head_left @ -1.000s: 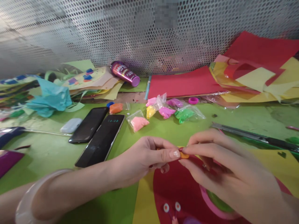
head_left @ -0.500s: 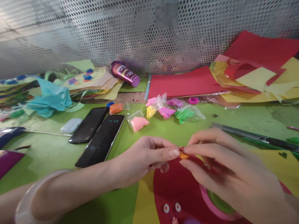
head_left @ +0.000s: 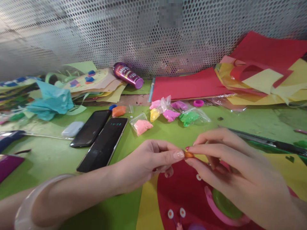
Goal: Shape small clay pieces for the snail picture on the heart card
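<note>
A small lump of orange modelling clay (head_left: 189,154) is pinched between the fingertips of both hands. My left hand (head_left: 160,159) comes in from the left with thumb and index finger closed on the lump. From the right, my right hand (head_left: 235,172) presses its thumb and index finger against the same lump. Below them lies a red paper shape (head_left: 177,188) on a yellow sheet (head_left: 147,204). On the red paper are a pink and green clay form (head_left: 227,206), partly hidden by my right hand, and two small white rounds with orange centres (head_left: 182,212).
Several small bags of coloured clay, one light pink (head_left: 143,126) and one green (head_left: 189,118), lie beyond my hands. Two phones (head_left: 103,143) rest at left. A utility knife (head_left: 263,140) lies at right, and a purple cup (head_left: 128,75) on its side near the perforated metal panel (head_left: 134,35).
My right hand's fingers have shifted slightly around the orange clay, and another small white round shows beneath its thumb. My left hand stays almost in place.
</note>
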Tool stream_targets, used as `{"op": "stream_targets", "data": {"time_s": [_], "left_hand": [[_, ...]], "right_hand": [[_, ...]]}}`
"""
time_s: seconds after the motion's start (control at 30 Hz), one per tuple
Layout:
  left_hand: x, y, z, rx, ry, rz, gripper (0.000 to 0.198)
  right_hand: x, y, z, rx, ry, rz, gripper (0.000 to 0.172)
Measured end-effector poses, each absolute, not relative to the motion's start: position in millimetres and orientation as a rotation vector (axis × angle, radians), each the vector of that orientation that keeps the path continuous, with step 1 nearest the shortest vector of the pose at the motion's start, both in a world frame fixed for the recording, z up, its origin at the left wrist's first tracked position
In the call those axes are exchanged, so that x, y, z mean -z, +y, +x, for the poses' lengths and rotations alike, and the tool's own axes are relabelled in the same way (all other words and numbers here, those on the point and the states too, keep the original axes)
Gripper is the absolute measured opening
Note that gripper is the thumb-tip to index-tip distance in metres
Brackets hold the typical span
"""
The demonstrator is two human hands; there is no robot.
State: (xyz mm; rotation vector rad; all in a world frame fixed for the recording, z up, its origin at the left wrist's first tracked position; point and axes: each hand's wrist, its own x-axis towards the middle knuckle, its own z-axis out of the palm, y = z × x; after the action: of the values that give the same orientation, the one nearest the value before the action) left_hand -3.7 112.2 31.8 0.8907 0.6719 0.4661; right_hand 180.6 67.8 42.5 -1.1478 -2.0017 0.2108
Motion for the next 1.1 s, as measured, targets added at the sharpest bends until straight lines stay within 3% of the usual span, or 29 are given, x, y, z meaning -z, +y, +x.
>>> {"op": "stream_targets", "data": {"time_s": [0.73, 1.1], "left_hand": [[-33.4, 113.8, -1.7, -0.478, 0.692, 0.884, 0.021], [-33.8, 114.3, -6.4, -0.408, 0.734, 0.926, 0.022]], "right_hand": [[-46.1, 66.3, 185.5, -0.215, -2.11, -1.046, 0.013], [-44.9, 73.7, 190.8, -0.45, -2.159, -1.069, 0.017]]}}
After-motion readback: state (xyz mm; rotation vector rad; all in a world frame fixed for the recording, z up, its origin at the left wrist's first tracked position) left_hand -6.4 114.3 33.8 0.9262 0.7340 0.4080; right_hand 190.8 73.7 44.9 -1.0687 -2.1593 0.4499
